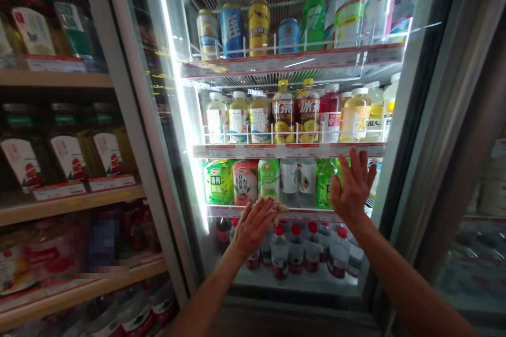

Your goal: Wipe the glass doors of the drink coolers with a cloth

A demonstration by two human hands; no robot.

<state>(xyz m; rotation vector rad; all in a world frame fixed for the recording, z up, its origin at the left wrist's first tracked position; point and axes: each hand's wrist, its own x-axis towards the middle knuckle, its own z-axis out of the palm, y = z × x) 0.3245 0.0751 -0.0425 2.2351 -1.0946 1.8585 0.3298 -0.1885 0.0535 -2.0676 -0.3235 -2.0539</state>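
A lit drinks fridge with a glass door (300, 116) fills the middle of the view. My left hand (253, 226) presses a crumpled pale cloth (276, 204) flat against the glass, at the level of the third shelf's price strip. Its fingers are stretched out over the cloth. My right hand (353, 187) lies open and flat on the glass further right, fingers spread upward, in front of green bottles (326, 181). Behind the glass stand rows of cans (233, 29), yellow tea bottles (282, 110) and red-capped water bottles (280, 250).
Wooden shelves (55, 80) with packaged bottles stand at the left, beside the fridge's grey frame (130, 116). A second fridge door frame (446, 116) rises at the right, and another glass case shows beyond it.
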